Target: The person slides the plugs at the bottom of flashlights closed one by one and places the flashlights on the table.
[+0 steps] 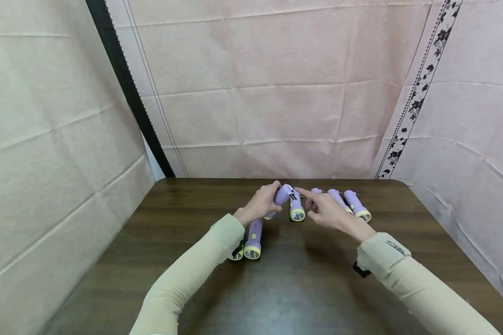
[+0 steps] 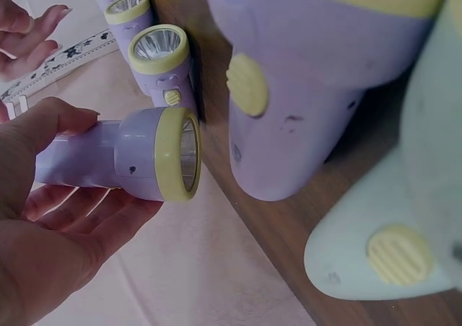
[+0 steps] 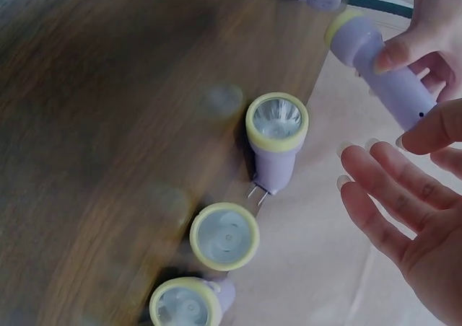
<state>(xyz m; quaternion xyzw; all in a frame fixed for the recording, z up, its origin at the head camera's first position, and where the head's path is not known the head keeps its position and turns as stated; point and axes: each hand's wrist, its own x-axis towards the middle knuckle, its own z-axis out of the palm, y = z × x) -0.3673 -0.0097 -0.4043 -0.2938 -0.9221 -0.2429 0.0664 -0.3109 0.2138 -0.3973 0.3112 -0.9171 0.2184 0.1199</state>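
Observation:
My left hand (image 1: 260, 201) grips a purple flashlight (image 1: 282, 194) with a yellow rim, holding it above the table. In the left wrist view, its lens end points away from the palm, with the thumb along the barrel. Two metal prongs stick out of its tail in the head view. My right hand (image 1: 328, 211) is beside that tail, index finger extended to it; the other fingers look loosely extended in the right wrist view. Whether the fingertip presses the prongs is unclear. Just behind, another purple flashlight (image 1: 296, 213) lies with its lens toward me.
Three more purple flashlights, including the rightmost flashlight (image 1: 357, 206), lie beyond my right hand. Near my left wrist lie another purple flashlight (image 1: 254, 237) and a pale green flashlight (image 2: 361, 247), partly hidden by the sleeve. Cloth hangs behind the brown table (image 1: 285, 288).

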